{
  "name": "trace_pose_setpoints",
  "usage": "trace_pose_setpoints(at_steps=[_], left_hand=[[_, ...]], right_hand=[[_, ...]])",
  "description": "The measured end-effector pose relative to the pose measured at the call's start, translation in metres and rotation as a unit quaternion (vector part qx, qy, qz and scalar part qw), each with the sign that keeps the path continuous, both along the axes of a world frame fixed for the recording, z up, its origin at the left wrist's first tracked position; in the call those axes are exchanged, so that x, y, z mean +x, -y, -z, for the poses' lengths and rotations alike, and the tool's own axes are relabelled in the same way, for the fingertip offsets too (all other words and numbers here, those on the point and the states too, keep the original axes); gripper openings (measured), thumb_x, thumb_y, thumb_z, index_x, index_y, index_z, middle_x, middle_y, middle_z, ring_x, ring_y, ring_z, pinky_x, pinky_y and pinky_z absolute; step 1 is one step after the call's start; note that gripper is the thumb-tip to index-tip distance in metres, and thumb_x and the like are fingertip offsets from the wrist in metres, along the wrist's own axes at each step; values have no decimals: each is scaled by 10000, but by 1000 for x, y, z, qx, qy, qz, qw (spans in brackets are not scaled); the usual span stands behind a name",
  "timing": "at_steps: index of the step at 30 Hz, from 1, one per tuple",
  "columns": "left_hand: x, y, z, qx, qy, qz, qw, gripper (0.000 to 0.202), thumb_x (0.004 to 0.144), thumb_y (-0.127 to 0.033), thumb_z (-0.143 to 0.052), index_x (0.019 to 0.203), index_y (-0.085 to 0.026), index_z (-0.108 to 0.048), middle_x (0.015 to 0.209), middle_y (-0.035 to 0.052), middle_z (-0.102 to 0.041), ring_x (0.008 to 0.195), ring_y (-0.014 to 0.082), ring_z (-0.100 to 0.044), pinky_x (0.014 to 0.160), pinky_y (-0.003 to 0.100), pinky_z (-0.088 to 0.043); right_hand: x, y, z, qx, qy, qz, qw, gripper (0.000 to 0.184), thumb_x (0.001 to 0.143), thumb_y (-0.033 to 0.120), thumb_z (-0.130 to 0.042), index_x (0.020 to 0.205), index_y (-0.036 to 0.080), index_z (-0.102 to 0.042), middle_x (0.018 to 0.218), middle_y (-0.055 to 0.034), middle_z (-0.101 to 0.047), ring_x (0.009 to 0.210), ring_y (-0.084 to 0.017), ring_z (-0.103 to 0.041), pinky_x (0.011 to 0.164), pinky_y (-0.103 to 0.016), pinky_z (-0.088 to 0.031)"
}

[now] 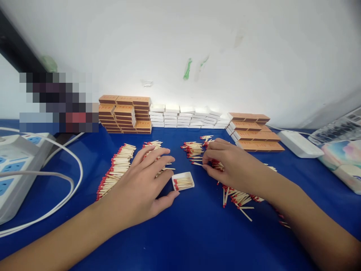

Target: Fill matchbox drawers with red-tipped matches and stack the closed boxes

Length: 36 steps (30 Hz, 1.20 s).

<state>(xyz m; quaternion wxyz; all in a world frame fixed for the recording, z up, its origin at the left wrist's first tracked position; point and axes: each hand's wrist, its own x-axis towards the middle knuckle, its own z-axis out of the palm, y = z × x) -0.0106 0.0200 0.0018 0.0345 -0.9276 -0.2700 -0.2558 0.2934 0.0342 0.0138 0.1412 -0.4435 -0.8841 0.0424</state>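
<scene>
My left hand (143, 180) lies flat on the blue table (197, 233) with fingers spread, its thumb touching a small white matchbox tray (183, 181) that holds a few red-tipped matches. Under and beside that hand lie rows of loose matches (117, 169). My right hand (228, 163) is curled, fingertips pinched on matches taken from a scattered pile (239, 195). Another small pile of matches (193, 148) lies just beyond its fingers.
Stacks of orange matchbox sleeves (125, 113) and white inner trays (186, 116) line the wall, with more orange sleeves (256, 133) at the right. A white power strip (17, 169) with cables sits left. A white adapter (300, 143) and tissue packs (342, 162) lie right.
</scene>
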Motion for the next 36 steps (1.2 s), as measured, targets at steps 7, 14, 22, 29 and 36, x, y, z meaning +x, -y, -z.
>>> trace_pose_setpoints(at_steps=[7,14,22,29,36], left_hand=[[0,0,0,-5,-1,-3,1000,215,1030,-367,-727,1080,-163,-772,1328,133,-766,1433,386,-611,1286,675,-422],[0,0,0,-2,-3,-4,1000,207,1021,-368,-734,1084,-175,-769,1330,129,-768,1437,384,-611,1290,674,-420],[0,0,0,-4,-3,-1,1000,216,1024,-365,-733,1084,-161,-771,1328,138,-764,1435,387,-605,1283,671,-424],[1,0,-1,-4,-3,0,1000,209,1019,-351,-737,1081,-155,-772,1322,143,-764,1435,390,-606,1282,677,-428],[1,0,-2,-6,-4,-5,1000,202,1019,-352,-733,1088,-166,-770,1313,137,-767,1435,381,-609,1297,652,-413]], right_hand=[[-2,2,1,-14,18,17,1000,118,1031,216,-643,918,218,-677,965,-82,-666,961,-271,-636,837,-417,-513],[-7,3,-1,-37,31,17,999,197,1085,210,-563,912,210,-657,1013,-104,-683,968,-271,-641,874,-430,-523],[-8,5,-3,-16,25,11,999,154,1087,259,-615,951,210,-668,1026,-109,-700,1006,-290,-644,871,-443,-535],[-10,5,0,13,43,-14,999,210,1087,167,-568,902,214,-658,975,-111,-722,924,-265,-644,838,-422,-541],[-24,16,-8,78,1,-36,996,182,1113,196,-579,941,197,-640,963,-88,-704,931,-255,-621,849,-414,-536]])
